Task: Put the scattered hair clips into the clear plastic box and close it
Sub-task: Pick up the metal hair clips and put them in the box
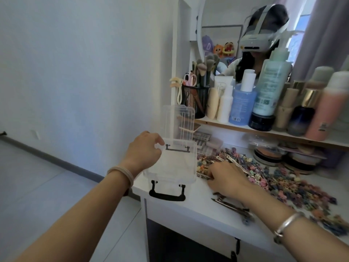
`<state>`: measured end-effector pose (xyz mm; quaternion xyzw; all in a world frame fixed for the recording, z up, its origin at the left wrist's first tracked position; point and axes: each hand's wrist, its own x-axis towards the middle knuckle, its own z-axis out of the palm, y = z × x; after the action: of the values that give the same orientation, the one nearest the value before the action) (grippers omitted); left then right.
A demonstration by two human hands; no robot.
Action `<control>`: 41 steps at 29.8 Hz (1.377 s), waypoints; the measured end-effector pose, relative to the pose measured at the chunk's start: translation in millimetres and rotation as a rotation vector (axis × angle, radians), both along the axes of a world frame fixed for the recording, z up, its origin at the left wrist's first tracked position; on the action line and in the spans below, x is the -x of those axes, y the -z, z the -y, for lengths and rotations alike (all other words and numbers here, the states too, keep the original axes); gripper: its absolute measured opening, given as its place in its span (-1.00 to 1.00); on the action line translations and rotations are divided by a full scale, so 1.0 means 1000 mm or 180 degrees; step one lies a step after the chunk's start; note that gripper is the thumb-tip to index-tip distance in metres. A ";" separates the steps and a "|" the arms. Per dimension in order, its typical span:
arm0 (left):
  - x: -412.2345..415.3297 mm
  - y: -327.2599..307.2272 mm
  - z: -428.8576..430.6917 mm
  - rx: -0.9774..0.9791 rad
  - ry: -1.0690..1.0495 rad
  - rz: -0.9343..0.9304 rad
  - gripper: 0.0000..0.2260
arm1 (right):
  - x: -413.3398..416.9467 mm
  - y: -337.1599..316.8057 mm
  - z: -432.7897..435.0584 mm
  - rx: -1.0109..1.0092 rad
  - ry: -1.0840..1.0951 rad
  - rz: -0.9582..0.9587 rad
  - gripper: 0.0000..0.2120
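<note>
1 view only: a wide-angle camera worn on the head looks forward and down at the white counter (188, 207) (its left corner nearest), from close above; the round mirror (222, 17) ahead reflects the headset (252, 41).

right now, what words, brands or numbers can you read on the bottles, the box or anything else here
"D": on the purple cap, the only mark I can make out.
teal bottle: label print too blurred to read.
blue bottle: label print too blurred to read.
pink bottle: small dark mark low on it, unreadable.
clear box: no text visible.
</note>
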<state>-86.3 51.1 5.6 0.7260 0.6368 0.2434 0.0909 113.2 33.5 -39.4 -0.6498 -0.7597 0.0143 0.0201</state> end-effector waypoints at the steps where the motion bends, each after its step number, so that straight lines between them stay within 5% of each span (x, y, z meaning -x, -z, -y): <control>1: 0.000 0.001 0.000 0.0000 -0.0005 0.0067 -0.74 | -0.001 0.000 -0.002 0.0043 0.0026 -0.0074 -0.73; 8: -0.002 0.005 -0.004 -0.0105 -0.0116 0.0248 -0.76 | -0.013 -0.035 -0.002 0.0173 0.0168 -0.1196 -0.91; 15: -0.012 0.010 -0.010 -0.0167 -0.0193 0.0413 -0.77 | -0.006 -0.082 -0.002 0.0282 0.0265 -0.3112 -0.96; 23: -0.017 0.011 -0.016 -0.0203 -0.0241 0.0483 -0.78 | 0.036 -0.075 -0.016 0.0741 0.0182 -0.3517 -0.89; 27: -0.016 0.013 -0.016 -0.0258 -0.0197 0.0529 -0.79 | 0.027 -0.073 -0.013 0.0430 0.0112 -0.3122 -0.98; 31: -0.016 0.013 -0.015 -0.0290 -0.0195 0.0549 -0.79 | 0.003 -0.060 -0.009 -0.0091 0.0136 -0.1766 -0.87; 32: -0.016 0.013 -0.015 -0.0293 -0.0199 0.0539 -0.79 | -0.002 -0.055 -0.007 0.0055 0.0090 -0.1339 -0.94; 35: -0.016 0.012 -0.014 -0.0294 -0.0227 0.0479 -0.78 | -0.010 -0.034 -0.002 0.0666 0.0070 -0.0420 -0.73; 41: -0.007 0.011 -0.013 -0.0330 -0.0263 0.0422 -0.79 | -0.003 -0.010 -0.004 0.0329 0.0042 -0.0126 -0.69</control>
<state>-78.9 64.2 -5.9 0.6852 0.6452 0.3272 0.0850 116.4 37.2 -29.2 -0.6546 -0.7531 0.0663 0.0017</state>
